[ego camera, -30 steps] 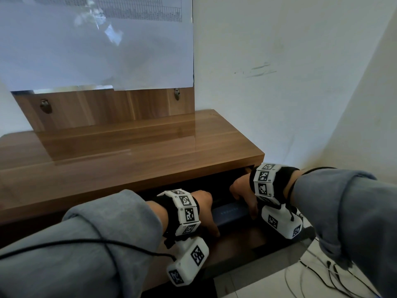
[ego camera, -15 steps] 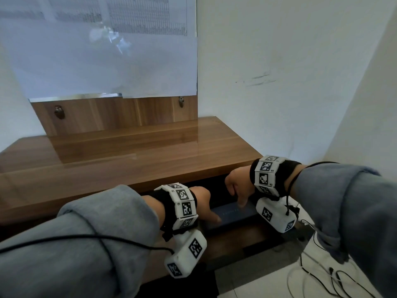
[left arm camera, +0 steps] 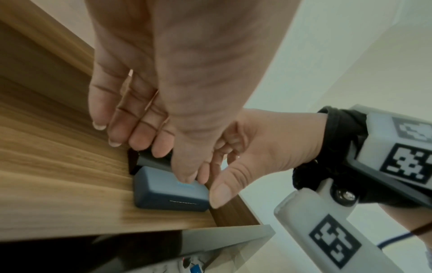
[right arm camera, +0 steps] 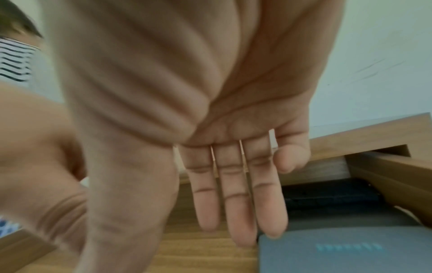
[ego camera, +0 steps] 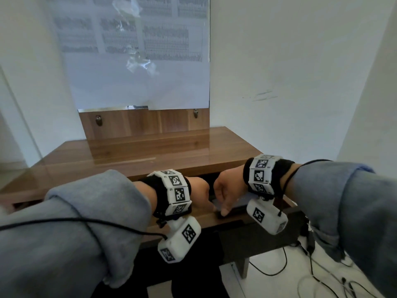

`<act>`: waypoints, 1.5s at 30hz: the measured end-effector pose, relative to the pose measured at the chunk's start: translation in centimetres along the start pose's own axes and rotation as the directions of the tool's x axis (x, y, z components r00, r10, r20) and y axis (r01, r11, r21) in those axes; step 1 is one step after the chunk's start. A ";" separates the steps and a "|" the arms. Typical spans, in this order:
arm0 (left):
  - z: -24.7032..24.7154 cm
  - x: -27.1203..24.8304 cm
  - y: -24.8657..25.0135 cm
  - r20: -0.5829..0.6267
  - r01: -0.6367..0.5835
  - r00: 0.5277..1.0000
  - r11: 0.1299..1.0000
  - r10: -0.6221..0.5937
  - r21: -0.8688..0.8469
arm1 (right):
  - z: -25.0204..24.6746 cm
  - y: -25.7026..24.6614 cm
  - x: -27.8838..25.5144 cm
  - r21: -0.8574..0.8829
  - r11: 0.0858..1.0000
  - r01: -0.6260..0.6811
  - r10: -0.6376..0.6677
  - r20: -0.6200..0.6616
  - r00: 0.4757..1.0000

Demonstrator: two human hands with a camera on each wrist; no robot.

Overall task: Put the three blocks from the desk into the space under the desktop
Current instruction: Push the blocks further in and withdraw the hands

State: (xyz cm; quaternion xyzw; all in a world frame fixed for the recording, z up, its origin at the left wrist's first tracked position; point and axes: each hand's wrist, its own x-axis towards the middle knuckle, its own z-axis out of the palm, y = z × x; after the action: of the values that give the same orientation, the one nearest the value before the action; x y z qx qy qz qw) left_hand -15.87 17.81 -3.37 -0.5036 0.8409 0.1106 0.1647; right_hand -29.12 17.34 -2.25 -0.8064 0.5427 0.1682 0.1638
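A blue-grey block [left arm camera: 168, 192] lies on the wooden shelf [left arm camera: 58, 184] under the desktop [ego camera: 150, 155], close to the shelf's front corner. Behind it sits a dark block [left arm camera: 149, 159], partly hidden by fingers; both also show in the right wrist view, blue-grey block [right arm camera: 339, 249] and dark block [right arm camera: 327, 195]. I cannot make out a third block. My left hand [ego camera: 202, 196] hangs with relaxed fingers, its thumb touching the top of the blue-grey block. My right hand [ego camera: 223, 198] is beside it, its straight fingertips [right arm camera: 268, 229] at the block's edge. Neither hand grips anything.
The desktop surface is bare and glossy, with a wooden back panel [ego camera: 146, 123] and a large paper sheet [ego camera: 139, 72] above it. White walls close in at the right. Cables [ego camera: 322, 265] lie on the floor at the lower right.
Both hands have drawn back from deep under the desktop to the shelf's front and come closer together. The head view has lifted, showing more wall.
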 end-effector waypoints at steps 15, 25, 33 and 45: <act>3.6 -4.3 -1.7 0.061 0.048 0.997 0.999 -0.048 0.001 | 3.8 -3.8 -0.2 -0.006 0.997 0.077 -0.077 -0.002 0.997; 3.1 -3.1 -3.6 -0.065 0.089 0.994 0.996 -0.087 0.024 | 2.5 -3.6 1.5 -0.009 0.997 0.071 -0.071 -0.034 0.997; 3.7 -0.8 -6.7 -0.291 0.187 0.937 0.981 -0.192 -0.047 | 1.3 -3.1 4.4 -0.064 0.998 0.026 -0.037 -0.173 0.984; 2.7 2.8 -12.6 -0.235 0.305 0.928 0.952 -0.289 0.036 | 0.4 -1.5 9.2 -0.176 0.981 -0.087 0.003 -0.429 0.903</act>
State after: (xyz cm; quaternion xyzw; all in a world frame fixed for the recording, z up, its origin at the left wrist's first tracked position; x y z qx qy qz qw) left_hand -5.54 10.55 -7.19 -0.6282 0.7715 -0.0039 0.1003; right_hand -24.49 10.47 -6.59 -0.8227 0.5653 0.0428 -0.0406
